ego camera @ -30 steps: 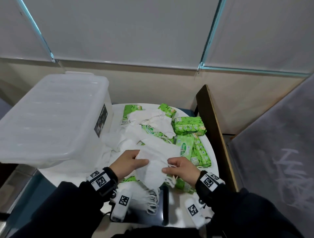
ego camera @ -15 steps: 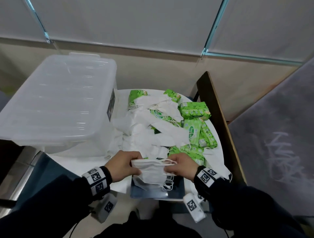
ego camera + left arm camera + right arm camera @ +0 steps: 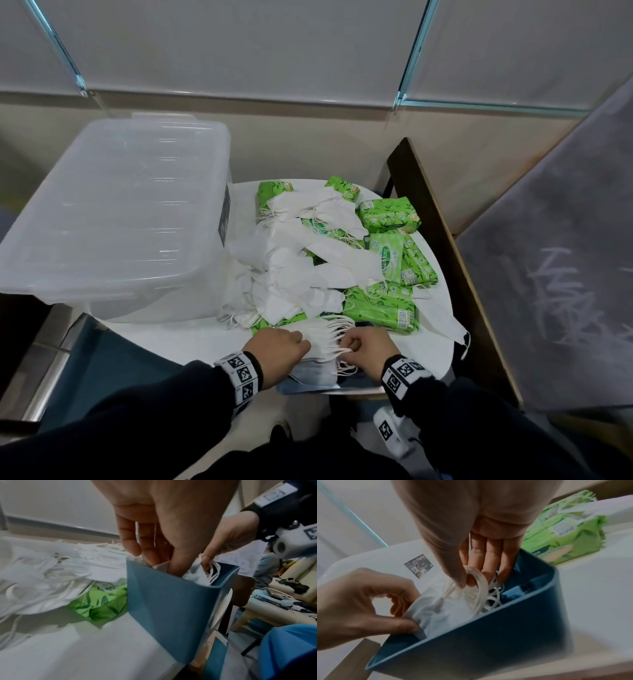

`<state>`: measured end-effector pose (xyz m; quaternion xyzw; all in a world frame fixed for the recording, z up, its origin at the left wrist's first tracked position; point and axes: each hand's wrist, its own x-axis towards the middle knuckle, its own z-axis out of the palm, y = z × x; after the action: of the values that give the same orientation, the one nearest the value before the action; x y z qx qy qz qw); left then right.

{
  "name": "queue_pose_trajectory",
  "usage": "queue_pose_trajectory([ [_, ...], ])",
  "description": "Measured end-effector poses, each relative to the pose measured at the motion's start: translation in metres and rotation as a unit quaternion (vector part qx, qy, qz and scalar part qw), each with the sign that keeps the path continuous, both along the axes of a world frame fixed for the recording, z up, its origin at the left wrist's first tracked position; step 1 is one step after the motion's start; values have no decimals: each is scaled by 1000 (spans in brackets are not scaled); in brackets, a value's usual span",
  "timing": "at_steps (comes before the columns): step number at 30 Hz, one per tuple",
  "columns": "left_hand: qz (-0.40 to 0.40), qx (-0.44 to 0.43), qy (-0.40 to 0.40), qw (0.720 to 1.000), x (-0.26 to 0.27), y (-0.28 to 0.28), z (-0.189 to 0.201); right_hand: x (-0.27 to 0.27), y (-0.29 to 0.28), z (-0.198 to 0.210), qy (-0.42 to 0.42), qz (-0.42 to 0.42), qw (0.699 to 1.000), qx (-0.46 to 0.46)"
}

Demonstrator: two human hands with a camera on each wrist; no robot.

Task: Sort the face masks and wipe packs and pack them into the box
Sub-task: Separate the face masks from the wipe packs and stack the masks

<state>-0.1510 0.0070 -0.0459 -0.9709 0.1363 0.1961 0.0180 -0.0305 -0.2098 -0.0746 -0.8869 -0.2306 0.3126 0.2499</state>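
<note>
A stack of white face masks (image 3: 320, 337) goes down into a small blue box (image 3: 308, 385) at the near edge of the round white table (image 3: 178, 337). My left hand (image 3: 298, 342) grips the stack's left end, fingers inside the blue box (image 3: 171, 608). My right hand (image 3: 349, 344) pinches the ear loops (image 3: 477, 582) at the right end, over the blue box (image 3: 488, 635). Loose masks (image 3: 294, 274) and green wipe packs (image 3: 387, 216) lie heaped beyond my hands.
A large clear lidded plastic bin (image 3: 120, 212) fills the table's left side. A dark wooden board (image 3: 445, 260) stands along the right edge. One mask (image 3: 442, 315) lies at the table's right rim. More wipe packs (image 3: 380, 308) sit just behind the right hand.
Both hands brought the mask stack back from the pile to the near edge and lowered it into the blue box. The stack turned from hanging to lying flat.
</note>
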Motion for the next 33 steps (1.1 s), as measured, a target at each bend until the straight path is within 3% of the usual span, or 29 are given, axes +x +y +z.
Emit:
queue_pose_trajectory([
  [3,28,-9,-39,999,3,-3,-12,5,-3,0,6,-30,999,40],
  [8,86,-64,4,994,7,-2,2,13,-9,13,58,-100,987,111],
  [14,253,-238,-57,936,48,25,35,66,-12,27,144,-276,932,188],
  [17,273,-279,-52,919,95,32,42,107,-12,23,164,-342,904,198],
  [19,263,-270,-30,926,128,30,39,135,-9,17,147,-351,907,178],
  [24,230,-157,30,960,194,15,9,180,14,12,51,-253,961,104],
  [29,222,-37,51,973,214,0,-16,222,40,7,64,-224,965,118],
  [33,214,-52,73,973,225,-19,-24,258,57,0,104,-231,959,129],
])
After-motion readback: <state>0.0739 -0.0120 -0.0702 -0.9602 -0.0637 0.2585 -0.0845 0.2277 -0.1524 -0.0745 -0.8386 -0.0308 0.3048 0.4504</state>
